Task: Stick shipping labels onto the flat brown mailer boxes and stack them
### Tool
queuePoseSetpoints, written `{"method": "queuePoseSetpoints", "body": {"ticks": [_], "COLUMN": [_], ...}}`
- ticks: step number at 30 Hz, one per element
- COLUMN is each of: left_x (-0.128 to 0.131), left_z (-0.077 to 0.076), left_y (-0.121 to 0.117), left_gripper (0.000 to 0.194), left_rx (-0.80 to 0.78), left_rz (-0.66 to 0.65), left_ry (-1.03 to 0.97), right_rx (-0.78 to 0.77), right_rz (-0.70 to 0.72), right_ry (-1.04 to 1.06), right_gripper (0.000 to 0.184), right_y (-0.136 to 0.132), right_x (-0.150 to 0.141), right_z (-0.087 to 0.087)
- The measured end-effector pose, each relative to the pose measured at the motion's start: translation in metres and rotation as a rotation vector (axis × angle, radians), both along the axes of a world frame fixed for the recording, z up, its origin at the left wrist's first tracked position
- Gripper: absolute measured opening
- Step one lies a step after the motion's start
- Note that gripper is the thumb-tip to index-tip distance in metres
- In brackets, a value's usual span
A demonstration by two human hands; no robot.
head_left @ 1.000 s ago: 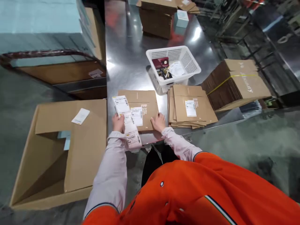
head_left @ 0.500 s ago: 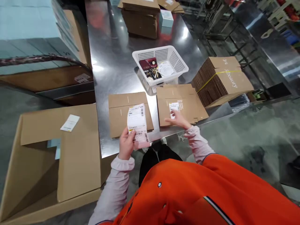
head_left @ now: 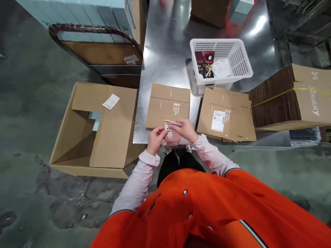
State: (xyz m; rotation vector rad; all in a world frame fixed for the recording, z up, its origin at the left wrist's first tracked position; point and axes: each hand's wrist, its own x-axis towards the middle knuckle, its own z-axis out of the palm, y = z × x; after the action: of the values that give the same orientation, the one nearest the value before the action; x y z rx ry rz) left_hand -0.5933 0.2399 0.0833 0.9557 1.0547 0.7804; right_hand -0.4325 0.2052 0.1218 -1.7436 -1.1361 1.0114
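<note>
My left hand [head_left: 156, 139] and my right hand [head_left: 185, 130] are both closed on a strip of shipping labels [head_left: 172, 134], held between them at the near edge of the steel table [head_left: 165, 51]. Just beyond the hands lies a flat cardboard mailer [head_left: 168, 105] with no label on it. To its right is a pile of flat mailers [head_left: 225, 115]; the top one carries a white label [head_left: 218, 120].
A white basket [head_left: 221, 62] with small items stands behind the mailers. A strapped bundle of flat cartons [head_left: 294, 96] lies at the right. An open cardboard box [head_left: 95, 127] sits on the floor at the left. Pale blue boxes [head_left: 103, 12] are stacked on a cart beyond.
My right hand has left the labelled mailer on the pile and come back to the label strip. Both hands now hold the strip close to my body. The view has shifted left.
</note>
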Motion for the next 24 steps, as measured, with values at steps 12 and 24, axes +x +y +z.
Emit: {"method": "queuePoseSetpoints", "body": {"ticks": [12, 24], "left_x": [0.005, -0.005], "left_z": [-0.028, -0.077], "left_y": [0.000, 0.011], "left_gripper": [0.036, 0.063], "left_rx": [0.023, -0.318], "left_rz": [0.112, -0.020], "left_ry": [0.050, -0.016], "right_rx": [-0.085, -0.006], "right_rz": [0.071, 0.011], "right_ry": [-0.060, -0.368], "right_gripper": [0.013, 0.014], "right_y": [0.015, 0.104], "right_x": [0.004, 0.029], "right_z": [-0.006, -0.070]}}
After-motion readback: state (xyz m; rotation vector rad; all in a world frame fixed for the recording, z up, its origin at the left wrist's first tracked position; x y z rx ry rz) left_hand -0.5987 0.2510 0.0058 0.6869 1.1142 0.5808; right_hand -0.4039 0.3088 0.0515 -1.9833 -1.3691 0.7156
